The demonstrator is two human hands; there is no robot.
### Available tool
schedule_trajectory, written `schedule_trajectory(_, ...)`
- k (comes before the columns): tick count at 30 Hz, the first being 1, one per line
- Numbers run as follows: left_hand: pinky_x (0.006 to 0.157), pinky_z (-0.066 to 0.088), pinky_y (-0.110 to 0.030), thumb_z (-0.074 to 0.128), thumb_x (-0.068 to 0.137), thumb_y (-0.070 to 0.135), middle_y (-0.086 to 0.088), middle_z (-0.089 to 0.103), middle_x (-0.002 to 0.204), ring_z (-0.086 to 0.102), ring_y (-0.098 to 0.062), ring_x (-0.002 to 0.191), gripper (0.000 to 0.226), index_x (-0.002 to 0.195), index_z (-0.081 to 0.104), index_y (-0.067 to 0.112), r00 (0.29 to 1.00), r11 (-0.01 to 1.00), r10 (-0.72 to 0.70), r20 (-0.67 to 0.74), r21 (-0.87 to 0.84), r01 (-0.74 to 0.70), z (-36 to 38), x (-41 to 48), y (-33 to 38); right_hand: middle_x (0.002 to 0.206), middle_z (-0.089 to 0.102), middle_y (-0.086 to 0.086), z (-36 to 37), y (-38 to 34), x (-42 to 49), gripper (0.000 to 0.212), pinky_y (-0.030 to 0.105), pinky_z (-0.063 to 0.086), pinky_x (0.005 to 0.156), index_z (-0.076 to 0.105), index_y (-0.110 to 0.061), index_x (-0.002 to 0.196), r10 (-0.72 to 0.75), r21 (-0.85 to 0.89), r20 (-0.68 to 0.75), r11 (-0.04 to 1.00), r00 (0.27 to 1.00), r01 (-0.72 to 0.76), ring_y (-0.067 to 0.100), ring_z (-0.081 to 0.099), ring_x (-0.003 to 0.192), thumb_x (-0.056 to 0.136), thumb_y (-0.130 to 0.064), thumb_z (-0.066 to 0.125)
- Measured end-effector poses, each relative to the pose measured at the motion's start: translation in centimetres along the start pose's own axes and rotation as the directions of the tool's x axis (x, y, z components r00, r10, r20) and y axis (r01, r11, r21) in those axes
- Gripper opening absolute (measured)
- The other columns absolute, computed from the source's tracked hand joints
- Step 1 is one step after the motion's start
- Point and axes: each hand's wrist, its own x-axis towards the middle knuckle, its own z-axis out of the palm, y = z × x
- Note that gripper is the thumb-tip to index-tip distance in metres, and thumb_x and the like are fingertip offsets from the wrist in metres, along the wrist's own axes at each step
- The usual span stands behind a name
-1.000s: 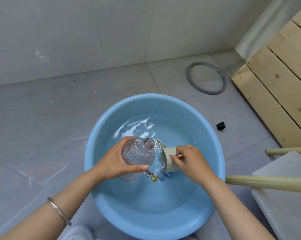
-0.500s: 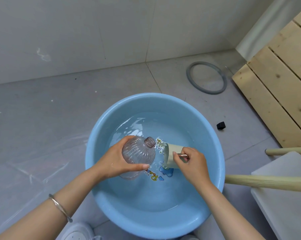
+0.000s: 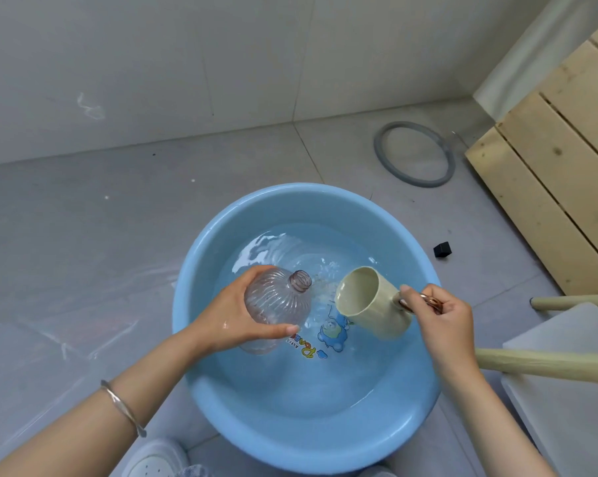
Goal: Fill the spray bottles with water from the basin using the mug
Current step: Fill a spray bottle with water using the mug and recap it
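Gripping a clear ribbed bottle [image 3: 276, 304] around its body, the left hand [image 3: 235, 321] holds it tilted over the left part of a blue basin [image 3: 325, 208] that stands on the grey floor [image 3: 84, 253]. The fingers [image 3: 256, 275] curl over the far side of the bottle and the thumb lies along its near side. The bottle has no cap, and its open neck points up and toward the right. Just right of it, the right hand [image 3: 442, 325] holds a cream mug [image 3: 369, 304] by its coppery handle [image 3: 428, 301], thumb and fingers pinched shut around it. The mug is tipped on its side with its mouth turned left toward the bottle neck, a small gap between the two. Whether the mug holds any water cannot be told. The water [image 3: 307, 383] in the basin ripples at the far side, and a cartoon print [image 3: 328, 335] shows on the bottom below the mug. A metal bracelet [image 3: 122, 406] circles the left wrist. On the floor beyond the basin lie a grey ring [image 3: 414, 158] and, nearer, a small black block [image 3: 442, 250]. Pale wooden slats [image 3: 548, 166] stand at the far right, and a wooden pole [image 3: 545, 363] reaches in from the right, near the right forearm. A white shoe [image 3: 156, 459] shows at the near edge.
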Motion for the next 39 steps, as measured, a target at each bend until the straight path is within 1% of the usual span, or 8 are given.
schedule_trajectory(5,0.090,0.042,-0.010,0.084,0.041,0.065,0.028,0.062,0.113,0.059,0.006,0.108,0.089,0.121,0.054,0.041,1.000,1.000,-0.013,-0.007,-0.026,0.013,-0.1,0.0,0.2,0.048,0.033,-0.010,-0.4,-2.7,-0.3,0.044,0.013,0.031,0.054,0.034,-0.008,0.055,-0.003,0.210,0.024,0.978,1.000,-0.002,0.005,0.039,0.052,0.083,-0.008,0.068)
schedule_trajectory(8,0.085,0.041,-0.004,0.085,0.042,0.062,0.029,0.062,0.111,0.059,0.006,0.107,0.084,0.118,0.054,0.042,1.000,0.999,-0.007,0.006,-0.037,0.007,-0.1,-0.1,0.4,0.055,0.035,0.002,-0.3,-4.7,-0.8,0.041,0.011,0.035,0.055,0.037,0.000,0.059,-0.017,0.270,0.050,0.963,0.999,0.003,0.006,0.045,0.056,0.076,-0.016,0.070)
schedule_trajectory(12,0.094,0.043,-0.015,0.085,0.041,0.065,0.025,0.061,0.118,0.058,0.005,0.110,0.093,0.124,0.051,0.040,1.000,1.000,-0.008,0.004,-0.012,0.008,0.0,-0.2,0.3,0.039,0.041,-0.015,0.0,-7.2,-1.3,0.040,0.007,0.033,0.052,0.036,-0.009,0.056,-0.054,0.239,0.065,0.970,0.996,0.037,-0.002,0.043,0.044,0.085,-0.004,0.063)
schedule_trajectory(23,0.096,0.040,-0.010,0.085,0.042,0.064,0.027,0.060,0.120,0.055,0.009,0.112,0.092,0.125,0.050,0.041,1.000,1.000,0.015,0.008,-0.017,-0.014,0.1,-0.2,0.2,0.037,0.036,-0.011,0.7,-9.3,-1.9,0.039,0.007,0.026,0.042,0.038,0.005,0.056,-0.144,0.098,0.112,0.986,0.983,0.133,0.001,0.037,0.037,0.082,-0.002,0.067)
schedule_trajectory(29,0.101,0.042,-0.019,0.085,0.043,0.065,0.027,0.060,0.121,0.056,0.006,0.114,0.094,0.126,0.049,0.041,1.000,1.000,0.024,0.001,-0.001,-0.024,0.0,-0.1,0.2,0.055,0.039,0.026,0.9,-10.1,-1.9,0.045,0.011,0.025,0.044,0.039,0.012,0.060,-0.212,0.045,0.128,0.977,0.969,0.208,0.005,0.030,0.045,0.080,-0.009,0.072)
schedule_trajectory(33,0.099,0.041,-0.015,0.086,0.043,0.065,0.032,0.058,0.118,0.055,0.009,0.114,0.091,0.124,0.049,0.046,1.000,1.000,0.023,-0.003,0.010,-0.023,0.1,-0.2,0.1,0.061,0.044,0.033,1.0,-10.6,-2.1,0.048,0.012,0.025,0.045,0.040,0.008,0.058,-0.244,0.001,0.143,0.969,0.959,0.246,0.005,0.030,0.046,0.072,-0.023,0.073)
schedule_trajectory(35,0.095,0.040,-0.011,0.086,0.043,0.063,0.034,0.059,0.116,0.056,0.010,0.111,0.088,0.121,0.050,0.046,1.000,1.000,0.026,-0.006,0.000,-0.026,0.1,-0.2,0.3,0.057,0.039,0.026,0.9,-10.6,-2.0,0.047,0.012,0.024,0.045,0.040,0.006,0.057,-0.261,-0.006,0.138,0.964,0.955,0.264,0.006,0.030,0.046,0.072,-0.023,0.073)
schedule_trajectory(39,0.096,0.041,-0.013,0.087,0.045,0.061,0.029,0.060,0.117,0.056,0.007,0.112,0.088,0.123,0.050,0.042,0.999,0.999,0.031,-0.006,-0.012,-0.031,0.0,-0.2,0.4,0.046,0.033,-0.006,0.7,-10.5,-1.9,0.044,0.011,0.023,0.045,0.039,0.007,0.057,-0.289,-0.025,0.139,0.955,0.947,0.295,0.006,0.030,0.044,0.079,-0.008,0.073)
